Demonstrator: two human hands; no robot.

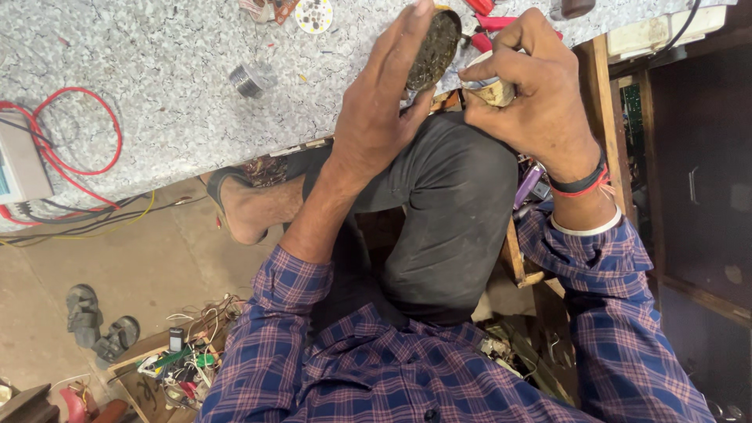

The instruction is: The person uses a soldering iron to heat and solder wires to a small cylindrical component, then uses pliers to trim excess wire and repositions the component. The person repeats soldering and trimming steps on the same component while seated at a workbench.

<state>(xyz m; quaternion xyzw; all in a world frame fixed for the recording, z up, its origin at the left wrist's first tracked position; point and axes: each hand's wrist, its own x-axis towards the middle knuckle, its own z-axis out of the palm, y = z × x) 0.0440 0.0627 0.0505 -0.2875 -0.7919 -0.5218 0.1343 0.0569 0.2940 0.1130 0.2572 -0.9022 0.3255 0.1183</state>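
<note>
- Head view: the left hand (376, 117) reaches up from the lap with its fingers stretched long, the grip pinching a dark round disc (433, 48) between the fingertips on its far edge and the thumb below it.
- The disc stands on edge over the near rim of the speckled counter (157, 94), tilted, its rough dark face turned towards the right hand.
- Just right of that grip, the right hand (533, 94) is curled tight; its grip is pressed around a small pale cylinder (489, 84) (a cork-coloured end shows below the fingers, the rest is hidden in the fist).
- The cylinder sits just beside the disc; I cannot tell whether the two touch.
- Behind both grips lie red-handled pliers (489, 19), partly covered by the right hand.
- Well left of the left grip, a small silver spool (249, 79) rests on the counter, and beyond it, at the far edge, a white round board dotted with yellow (314, 14).
- Far left, a red wire (78, 133) loops across the counter to a pale box (19, 164).
- Below the grips, a bent knee in dark trousers (446, 211) and a sandalled foot (251, 204) sit over the floor.
- On the floor, lower left, a pair of grey sandals (98, 321) lies near a tray of tangled wires (184, 360).
</note>
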